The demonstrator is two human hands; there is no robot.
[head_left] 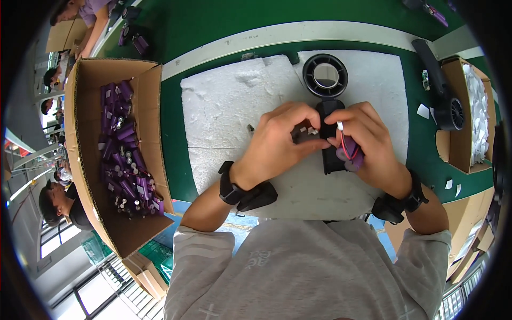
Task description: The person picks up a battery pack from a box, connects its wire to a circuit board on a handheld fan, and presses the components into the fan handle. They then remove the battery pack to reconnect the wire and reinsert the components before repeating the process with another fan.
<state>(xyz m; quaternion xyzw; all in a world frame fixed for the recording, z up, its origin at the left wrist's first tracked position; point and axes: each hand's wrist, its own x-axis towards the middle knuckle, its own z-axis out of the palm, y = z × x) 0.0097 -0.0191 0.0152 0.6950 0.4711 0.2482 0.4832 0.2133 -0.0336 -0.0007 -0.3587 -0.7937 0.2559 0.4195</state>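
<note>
A black handheld fan [325, 76] lies on the white foam pad, its round head away from me and its handle [334, 160] toward me. My left hand [277, 140] curves around the handle's left side, with the index fingertip at its edge and the thumb across it. My right hand [370, 140] is closed on a purple battery pack [352, 159] with red and black wires and a white connector [340, 126]. The thumb of my left hand meets the fingertips of my right over the handle. Small whitish pieces [309, 130] show inside the curve of my left hand.
At left stands a cardboard box [154, 101] of purple battery packs [125, 133]. Another black fan [453, 114] lies at right beside a carton [445, 144] holding white pieces. White foam [224, 106] covers part of the green table [176, 154]. Other people [56, 200] are at far left.
</note>
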